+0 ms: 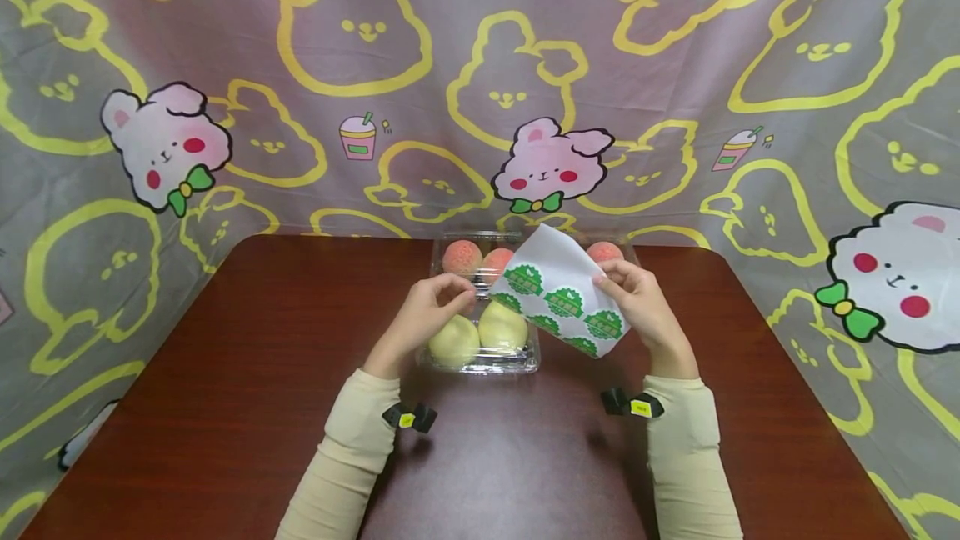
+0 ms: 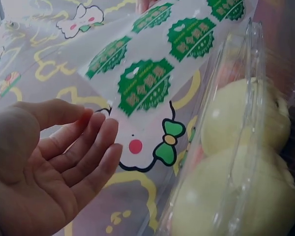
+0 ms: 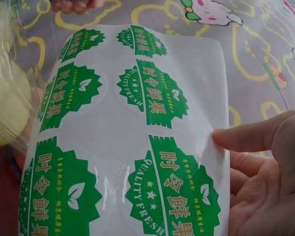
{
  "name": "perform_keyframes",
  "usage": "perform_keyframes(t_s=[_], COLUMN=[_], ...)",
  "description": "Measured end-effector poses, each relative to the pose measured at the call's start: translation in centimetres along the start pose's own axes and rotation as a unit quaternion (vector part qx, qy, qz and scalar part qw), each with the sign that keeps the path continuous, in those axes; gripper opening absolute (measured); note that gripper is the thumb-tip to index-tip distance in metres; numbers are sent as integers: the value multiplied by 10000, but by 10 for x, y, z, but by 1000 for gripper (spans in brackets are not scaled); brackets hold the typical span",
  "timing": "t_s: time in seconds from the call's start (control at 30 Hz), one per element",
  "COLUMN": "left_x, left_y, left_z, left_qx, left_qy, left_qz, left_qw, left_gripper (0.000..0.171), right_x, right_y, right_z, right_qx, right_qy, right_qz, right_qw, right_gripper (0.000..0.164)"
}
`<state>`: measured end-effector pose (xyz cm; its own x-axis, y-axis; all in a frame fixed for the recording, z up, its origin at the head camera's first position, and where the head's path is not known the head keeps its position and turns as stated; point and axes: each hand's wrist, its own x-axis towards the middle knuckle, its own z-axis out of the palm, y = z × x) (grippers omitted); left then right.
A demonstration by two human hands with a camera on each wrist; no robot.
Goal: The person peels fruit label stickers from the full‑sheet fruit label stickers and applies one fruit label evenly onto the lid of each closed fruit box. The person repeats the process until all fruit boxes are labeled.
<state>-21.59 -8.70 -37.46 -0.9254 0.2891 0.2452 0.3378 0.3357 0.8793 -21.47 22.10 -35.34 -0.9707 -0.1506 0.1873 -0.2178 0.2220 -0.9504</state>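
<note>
My right hand (image 1: 645, 304) pinches the right edge of a white sticker sheet (image 1: 555, 282) between thumb and fingers. Round green stickers with scalloped edges and Chinese lettering cover its lower part; the upper part is bare white. My left hand (image 1: 427, 315), to the left of the sheet, has loosely bent fingers and its thumb (image 2: 71, 112) near the index fingertip; nothing shows between them. Beneath and behind this hand stands a clear plastic box (image 1: 495, 369) with pale yellow round fruits (image 1: 504, 327). The sheet overlaps the box's right side in the head view.
Behind it, another clear box (image 1: 437, 277) contains orange-pink round fruits (image 1: 462, 258). One more such fruit (image 1: 604, 252) in clear plastic is partly hidden by the sheet and right hand. The brown table (image 1: 300, 357) meets a patterned cloth (image 1: 450, 65) at the back and sides.
</note>
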Motion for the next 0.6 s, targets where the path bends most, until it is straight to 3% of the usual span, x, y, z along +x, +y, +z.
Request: perform_keyframes(t_s=[0.27, 0.47, 0.6], left_x=[0, -1, -3], left_y=[6, 10, 11], left_z=[8, 13, 17], left_qx=[431, 360, 369], left_qy=[709, 746, 668], left_qz=[557, 868, 872], left_qw=[9950, 9928, 9933], left_gripper=[13, 16, 15], right_x=[-4, -7, -7], right_y=[-5, -9, -8], right_z=[7, 11, 14], right_qx=[37, 43, -86], right_qy=[-136, -296, -385], right_qz=[-88, -98, -81], right_qw=[9999, 9995, 9992], right_gripper=[14, 11, 26])
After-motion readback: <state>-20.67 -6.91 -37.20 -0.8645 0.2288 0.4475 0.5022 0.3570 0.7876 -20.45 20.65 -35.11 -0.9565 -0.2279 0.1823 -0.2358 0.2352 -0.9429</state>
